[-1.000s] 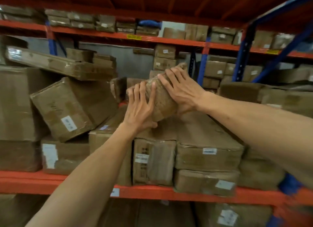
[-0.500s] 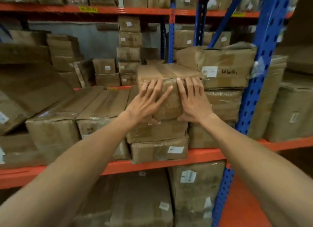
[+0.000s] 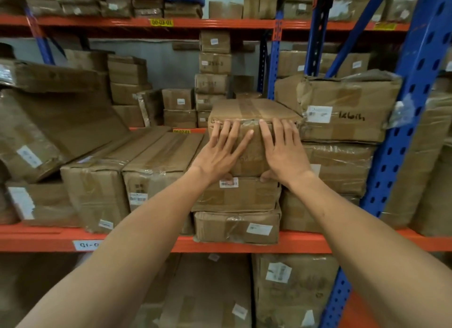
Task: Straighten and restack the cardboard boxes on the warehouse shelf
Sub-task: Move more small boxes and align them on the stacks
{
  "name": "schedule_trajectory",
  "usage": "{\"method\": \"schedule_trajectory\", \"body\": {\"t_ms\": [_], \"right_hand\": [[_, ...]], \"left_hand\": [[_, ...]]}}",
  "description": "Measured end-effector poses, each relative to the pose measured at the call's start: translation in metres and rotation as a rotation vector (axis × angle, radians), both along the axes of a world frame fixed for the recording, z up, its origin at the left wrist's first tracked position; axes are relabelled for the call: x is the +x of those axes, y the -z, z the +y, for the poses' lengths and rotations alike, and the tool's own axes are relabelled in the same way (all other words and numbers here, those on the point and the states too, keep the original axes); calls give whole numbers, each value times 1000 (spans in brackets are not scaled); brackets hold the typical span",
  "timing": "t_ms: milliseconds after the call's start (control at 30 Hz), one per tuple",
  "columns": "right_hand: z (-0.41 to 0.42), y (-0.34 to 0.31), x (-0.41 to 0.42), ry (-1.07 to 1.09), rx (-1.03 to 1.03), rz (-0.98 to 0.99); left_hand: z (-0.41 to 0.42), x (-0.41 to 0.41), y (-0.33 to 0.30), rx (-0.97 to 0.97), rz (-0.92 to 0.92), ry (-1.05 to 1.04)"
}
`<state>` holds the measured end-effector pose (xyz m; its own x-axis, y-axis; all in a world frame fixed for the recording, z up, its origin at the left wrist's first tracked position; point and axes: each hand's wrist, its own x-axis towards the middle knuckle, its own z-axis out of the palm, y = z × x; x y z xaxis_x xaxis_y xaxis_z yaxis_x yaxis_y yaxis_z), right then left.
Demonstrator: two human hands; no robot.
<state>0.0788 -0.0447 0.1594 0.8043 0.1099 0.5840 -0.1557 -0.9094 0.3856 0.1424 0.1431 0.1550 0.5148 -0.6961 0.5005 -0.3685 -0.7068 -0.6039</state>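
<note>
A taped brown cardboard box [image 3: 252, 109] sits on top of two flat boxes, a middle box [image 3: 247, 195] and a bottom box [image 3: 234, 227], on the orange shelf [image 3: 305, 243]. My left hand [image 3: 220, 154] and my right hand [image 3: 281, 154] lie side by side on its front face. Their fingers are spread up to its top edge, and the thumbs are tucked under its bottom edge. The box stands level, close against a taller stack on the right.
A wrapped box with handwriting [image 3: 347, 112] tops the right stack beside a blue upright [image 3: 401, 144]. Long boxes [image 3: 151, 161] lie to the left. Further left, large boxes [image 3: 61, 122] lean tilted. More boxes fill the back, upper and lower shelves.
The box was held tilted in both hands above the stacks a second ago. It has come down level onto the two flat boxes, and my view has shifted right.
</note>
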Motion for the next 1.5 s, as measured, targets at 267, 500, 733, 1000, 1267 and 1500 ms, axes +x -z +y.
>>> {"method": "schedule_trajectory", "body": {"t_ms": [267,500,733,1000,1267,1500], "right_hand": [[5,-20,-18,-35,43,68],[59,-70,-5,-193,101,-77],[218,-78,56,-416,238,3],[339,-74,118,-547,481,57],[403,-91,199,-623,906,160],[430,-111,291,-707,1287,180]], "left_hand": [[17,-15,-15,9,102,82],[130,-7,-55,-286,170,-39],[279,18,-81,-569,117,-218],[375,68,-106,-805,141,-237],[424,129,-128,-913,115,-228],[423,178,-140,-1151,242,-269]]}}
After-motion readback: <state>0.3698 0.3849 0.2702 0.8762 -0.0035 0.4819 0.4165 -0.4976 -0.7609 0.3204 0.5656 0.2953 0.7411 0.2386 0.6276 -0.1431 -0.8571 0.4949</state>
